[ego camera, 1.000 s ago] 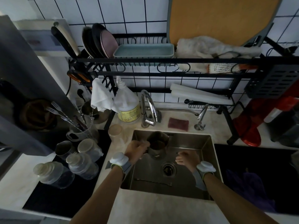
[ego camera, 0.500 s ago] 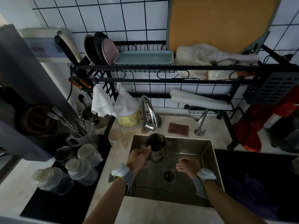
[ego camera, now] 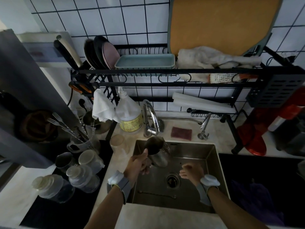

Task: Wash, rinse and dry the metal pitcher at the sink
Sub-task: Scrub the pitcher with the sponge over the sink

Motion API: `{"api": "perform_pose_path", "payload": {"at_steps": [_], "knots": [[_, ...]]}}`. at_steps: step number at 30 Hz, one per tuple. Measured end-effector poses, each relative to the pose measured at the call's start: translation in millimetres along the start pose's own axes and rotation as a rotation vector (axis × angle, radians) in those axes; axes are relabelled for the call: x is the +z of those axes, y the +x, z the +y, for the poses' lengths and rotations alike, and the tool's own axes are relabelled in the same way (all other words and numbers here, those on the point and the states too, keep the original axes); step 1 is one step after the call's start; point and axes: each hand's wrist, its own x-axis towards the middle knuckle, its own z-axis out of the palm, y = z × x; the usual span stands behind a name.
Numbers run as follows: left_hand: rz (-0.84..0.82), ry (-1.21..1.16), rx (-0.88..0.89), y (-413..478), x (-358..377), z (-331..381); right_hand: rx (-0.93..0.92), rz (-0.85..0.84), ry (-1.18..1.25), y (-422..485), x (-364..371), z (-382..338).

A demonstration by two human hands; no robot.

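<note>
I hold the metal pitcher over the left back part of the steel sink, just below the chrome faucet. Its mouth tilts toward me and to the left. My left hand is shut on the pitcher from the left side. My right hand hovers empty over the basin near the drain, fingers loosely apart and blurred. No water stream is visible from the faucet.
A dark red sponge lies behind the sink beside a small tap. A soap jug and white cloth stand at the back left. Jars and a utensil cup crowd the left counter. A dish rack spans overhead.
My left hand has lifted the pitcher toward the faucet and tilted its mouth more toward me. My right hand stayed over the drain, shifting slightly.
</note>
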Motion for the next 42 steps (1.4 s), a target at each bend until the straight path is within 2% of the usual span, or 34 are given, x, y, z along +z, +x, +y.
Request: {"api": "perform_pose_path", "payload": {"at_steps": [2, 5, 9, 13, 18, 22, 24, 28, 38, 42], "knots": [[0.034, 0.151, 0.058, 0.0, 0.9, 4.4, -0.038, 0.094, -0.125, -2.3, -0.5, -0.7], [0.064, 0.385, 0.141, 4.9, -3.5, 5.1, -0.031, 0.088, -0.117, 0.4, -3.6, 0.6], [0.105, 0.513, 0.214, 10.4, -14.4, -4.1, -0.019, 0.089, -0.114, 2.1, -7.4, -2.1], [0.13, 0.256, 0.052, 17.7, -22.1, -8.6, -0.028, 0.092, -0.136, 4.4, -8.4, -2.5], [0.073, 0.036, -0.103, 14.1, -21.2, -8.7, -0.036, 0.073, -0.153, 5.5, -7.5, -0.5], [0.007, -0.01, -0.084, 8.6, -16.0, -4.2, -0.048, 0.074, -0.152, 5.0, -8.7, 1.9], [0.003, 0.059, -0.041, 8.2, -11.0, 0.2, -0.044, 0.069, -0.165, 5.3, -8.9, 2.6], [0.105, 0.201, 0.015, 13.1, -7.1, 3.4, -0.04, 0.079, -0.178, 3.9, -8.4, -1.4], [0.213, 1.031, 0.214, 31.4, -6.5, 7.9, -0.041, 0.097, -0.165, 6.2, -12.5, -10.8], [0.198, 1.217, 0.271, 35.2, -5.3, -2.4, 0.009, 0.1, -0.099, 8.4, -11.1, -12.7]]}}
